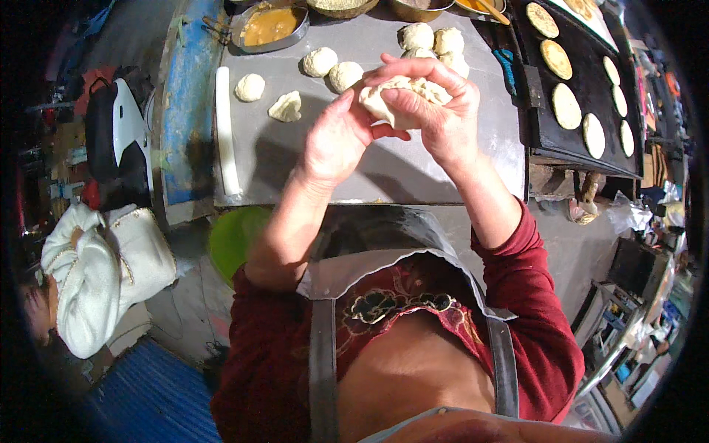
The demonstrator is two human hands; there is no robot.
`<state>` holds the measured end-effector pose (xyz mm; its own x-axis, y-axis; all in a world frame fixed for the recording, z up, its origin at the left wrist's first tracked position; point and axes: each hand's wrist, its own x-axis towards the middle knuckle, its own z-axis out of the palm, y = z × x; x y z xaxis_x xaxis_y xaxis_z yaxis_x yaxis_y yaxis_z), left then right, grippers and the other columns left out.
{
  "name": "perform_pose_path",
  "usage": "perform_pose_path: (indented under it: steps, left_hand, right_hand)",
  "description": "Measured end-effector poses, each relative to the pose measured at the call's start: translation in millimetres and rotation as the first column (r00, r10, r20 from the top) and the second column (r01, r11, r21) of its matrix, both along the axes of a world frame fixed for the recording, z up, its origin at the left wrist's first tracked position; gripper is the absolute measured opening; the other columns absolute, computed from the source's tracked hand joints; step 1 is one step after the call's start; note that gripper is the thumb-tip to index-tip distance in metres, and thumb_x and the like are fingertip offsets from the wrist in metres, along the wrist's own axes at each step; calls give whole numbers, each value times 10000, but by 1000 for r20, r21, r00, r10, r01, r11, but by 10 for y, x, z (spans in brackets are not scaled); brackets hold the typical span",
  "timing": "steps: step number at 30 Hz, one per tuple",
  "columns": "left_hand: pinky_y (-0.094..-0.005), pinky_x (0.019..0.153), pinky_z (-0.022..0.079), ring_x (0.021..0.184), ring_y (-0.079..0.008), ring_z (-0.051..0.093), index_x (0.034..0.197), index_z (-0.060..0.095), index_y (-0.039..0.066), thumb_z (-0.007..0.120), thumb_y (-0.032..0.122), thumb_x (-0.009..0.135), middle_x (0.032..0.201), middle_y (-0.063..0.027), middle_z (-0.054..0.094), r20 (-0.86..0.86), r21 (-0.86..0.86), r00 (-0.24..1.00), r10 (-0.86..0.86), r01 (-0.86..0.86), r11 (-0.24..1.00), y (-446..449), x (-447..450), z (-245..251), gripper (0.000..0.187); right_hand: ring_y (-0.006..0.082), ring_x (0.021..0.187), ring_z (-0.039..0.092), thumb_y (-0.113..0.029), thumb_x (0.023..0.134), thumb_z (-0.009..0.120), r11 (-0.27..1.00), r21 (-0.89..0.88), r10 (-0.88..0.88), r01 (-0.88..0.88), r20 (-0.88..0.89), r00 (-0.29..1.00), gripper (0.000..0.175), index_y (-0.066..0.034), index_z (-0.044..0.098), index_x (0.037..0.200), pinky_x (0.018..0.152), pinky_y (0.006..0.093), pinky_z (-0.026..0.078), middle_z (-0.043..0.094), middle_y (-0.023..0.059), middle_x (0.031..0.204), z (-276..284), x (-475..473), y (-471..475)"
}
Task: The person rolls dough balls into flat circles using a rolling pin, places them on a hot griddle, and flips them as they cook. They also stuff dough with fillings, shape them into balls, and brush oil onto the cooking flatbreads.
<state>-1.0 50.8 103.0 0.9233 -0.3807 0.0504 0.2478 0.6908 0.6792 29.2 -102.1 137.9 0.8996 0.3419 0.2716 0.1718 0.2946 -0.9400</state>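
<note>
Both my hands hold one piece of pale dough [407, 105] above the metal work table [354, 171]. My left hand [340, 138] supports it from the left, fingers running beneath. My right hand [448, 111] curls over it, the thumb pressing into the near side and the fingers along the far side. The dough's upper edge looks gathered and pleated. Past my hands lie two dough balls [320, 62] side by side, and a cluster of several dough balls [417, 36]. A single dough ball [250, 88] and a small torn scrap of dough [286, 106] lie to the left.
A white rolling rod [226, 133] lies along the table's left side. At the back stand a pan of orange filling [271, 27] and several bowls [422, 10]. On the right, a dark griddle [598, 105] bears several flat breads [566, 106]. A green tub [235, 241] sits below the table.
</note>
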Motion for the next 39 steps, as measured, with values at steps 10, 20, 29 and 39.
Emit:
perform_pose_path:
  steps: [10,20,29,39]
  left_hand:
    - [-344,1044,354,1275,-185,423,1373,401,30,331,493,997,1344,-92,472,116,333,972,207,-234,913,-187,2,-181,601]
    - [-198,531,382,615,-64,492,1141,563,10,627,401,881,818,-9,594,117,341,977,180,-210,916,-92,-136,-78,475]
    - [-200,607,424,775,-87,545,1333,352,21,589,547,864,996,-24,548,58,346,997,58,-75,935,-148,-189,-167,744]
    - [-178,454,331,494,-34,426,1001,588,34,538,513,913,726,2,574,21,371,998,62,-65,926,-41,-138,-67,490]
  right_hand:
    - [163,955,613,-241,814,738,976,-187,-82,108,142,986,277,-32,641,967,839,327,476,682,89,928,-220,57,150]
    - [118,861,616,-141,789,738,943,324,-44,74,-100,994,459,-37,583,1209,771,282,514,627,72,1082,-68,-13,144]
    - [69,639,571,-126,887,665,978,103,-160,181,-186,969,176,-26,640,744,554,217,443,638,25,707,-177,-85,159]
    - [134,803,639,-143,899,632,997,69,44,-34,-151,988,155,0,689,917,725,267,516,697,111,951,-62,-78,176]
